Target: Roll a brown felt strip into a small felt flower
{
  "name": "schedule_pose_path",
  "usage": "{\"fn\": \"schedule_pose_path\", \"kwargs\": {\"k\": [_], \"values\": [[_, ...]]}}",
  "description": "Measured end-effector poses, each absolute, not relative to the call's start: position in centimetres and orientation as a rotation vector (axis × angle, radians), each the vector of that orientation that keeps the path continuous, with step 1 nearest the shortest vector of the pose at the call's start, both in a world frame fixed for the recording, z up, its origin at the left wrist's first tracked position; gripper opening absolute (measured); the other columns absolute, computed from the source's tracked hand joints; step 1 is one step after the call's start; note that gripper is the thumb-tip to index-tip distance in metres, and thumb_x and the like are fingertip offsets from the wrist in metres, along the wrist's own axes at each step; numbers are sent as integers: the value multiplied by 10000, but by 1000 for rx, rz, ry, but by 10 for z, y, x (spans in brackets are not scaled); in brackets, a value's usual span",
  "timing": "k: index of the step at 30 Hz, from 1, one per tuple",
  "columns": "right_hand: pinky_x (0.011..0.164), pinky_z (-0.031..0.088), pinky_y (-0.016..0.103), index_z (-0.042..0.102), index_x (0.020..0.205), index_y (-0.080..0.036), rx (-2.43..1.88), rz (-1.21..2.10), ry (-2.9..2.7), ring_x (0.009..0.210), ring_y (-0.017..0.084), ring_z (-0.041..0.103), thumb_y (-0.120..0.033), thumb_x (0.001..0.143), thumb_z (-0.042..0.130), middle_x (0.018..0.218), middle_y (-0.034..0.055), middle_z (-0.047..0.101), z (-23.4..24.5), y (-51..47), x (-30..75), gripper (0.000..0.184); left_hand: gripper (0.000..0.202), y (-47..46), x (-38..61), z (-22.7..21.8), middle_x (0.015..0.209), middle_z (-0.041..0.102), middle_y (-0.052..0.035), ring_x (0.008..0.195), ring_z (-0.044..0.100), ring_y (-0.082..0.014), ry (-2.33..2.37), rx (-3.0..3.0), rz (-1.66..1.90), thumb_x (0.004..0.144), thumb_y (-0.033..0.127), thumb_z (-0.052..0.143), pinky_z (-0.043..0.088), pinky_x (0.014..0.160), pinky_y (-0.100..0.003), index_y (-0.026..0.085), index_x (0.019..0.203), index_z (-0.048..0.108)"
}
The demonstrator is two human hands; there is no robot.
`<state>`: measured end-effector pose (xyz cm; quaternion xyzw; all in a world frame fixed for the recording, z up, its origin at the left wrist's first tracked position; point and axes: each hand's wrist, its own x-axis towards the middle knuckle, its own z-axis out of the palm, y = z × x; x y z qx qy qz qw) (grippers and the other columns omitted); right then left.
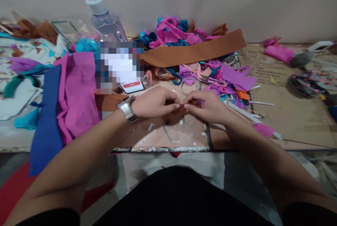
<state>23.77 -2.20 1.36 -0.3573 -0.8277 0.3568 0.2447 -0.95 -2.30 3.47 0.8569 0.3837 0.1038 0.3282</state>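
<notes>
The left hand (155,101) and the right hand (207,105) were close together over the middle of the worktop (289,113). Both hands were pinched shut on a small brown paper piece (181,105), which sat between the fingertips, just above a flat peach sheet (181,133). The piece was thin and mostly hidden by the fingers. A shiny metal watch (127,108) wrapped the left wrist.

To the left lay soft, crinkly pink paper (79,96) beside a smooth blue sheet (47,120). Behind the hands stretched a long brown strip (195,52), flat and straight. A round ring of clear tape (191,85) lay just past the hands. A clear plastic bottle (106,20) with a white cap stood at the back. A messy pile of pink and blue scraps (171,32) was bunched by the wall.
</notes>
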Motion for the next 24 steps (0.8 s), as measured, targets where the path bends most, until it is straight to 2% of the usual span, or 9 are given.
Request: {"fn": "schedule_pose_path", "kwargs": {"k": [5, 8, 11, 14, 20, 22, 24], "values": [[811, 497, 330, 763, 980, -202, -836, 652, -2421, 871, 205, 705, -251, 967, 680, 923, 44, 788, 13, -20, 238, 97, 316, -22, -10, 35, 743, 726, -6, 640, 593, -122, 1032, 2237, 267, 992, 388, 567, 375, 614, -254, 184, 929, 800], [864, 489, 370, 765, 1014, -215, -732, 600, -2511, 914, 223, 710, -269, 999, 660, 951, 52, 793, 11, -17, 239, 119, 308, -23, -9, 36, 713, 711, -1, 614, 577, -116, 1035, 2259, 251, 986, 367, 561, 362, 601, -253, 182, 919, 798], [909, 490, 408, 768, 1051, -219, -720, 556, -2564, 976, 248, 715, -265, 970, 698, 1005, 62, 798, 9, -9, 245, 117, 291, -22, -9, 37, 698, 703, -1, 589, 564, -112, 1061, 2291, 235, 972, 348, 569, 352, 590, -259, 174, 901, 791], [948, 500, 451, 763, 1089, -219, -761, 435, -2541, 1049, 286, 711, -228, 930, 718, 1068, 77, 798, 10, 0, 255, 165, 281, -20, -12, 40, 685, 697, -1, 583, 565, -116, 1069, 2293, 267, 962, 336, 572, 357, 594, -267, 164, 870, 775], [1000, 529, 488, 736, 1160, -234, -810, 280, -2316, 1110, 295, 709, -54, 875, 578, 1147, 83, 782, 16, 4, 263, 373, 259, -17, -15, 38, 718, 711, -4, 616, 595, -126, 1102, 2253, 349, 954, 311, 573, 387, 621, -273, 156, 889, 770], [1022, 528, 482, 730, 1160, -237, -757, 274, -2275, 1137, 288, 699, -48, 874, 570, 1160, 81, 775, 16, -1, 258, 378, 253, -17, -15, 36, 757, 725, -9, 644, 608, -130, 1096, 2262, 369, 955, 308, 574, 394, 638, -273, 156, 901, 769], [1017, 527, 470, 726, 1162, -230, -710, 317, -2295, 1144, 284, 690, -104, 922, 596, 1172, 89, 772, 13, -6, 250, 301, 260, -18, -12, 35, 772, 727, -10, 656, 609, -129, 1071, 2271, 381, 966, 314, 568, 402, 651, -272, 156, 896, 763]]}}
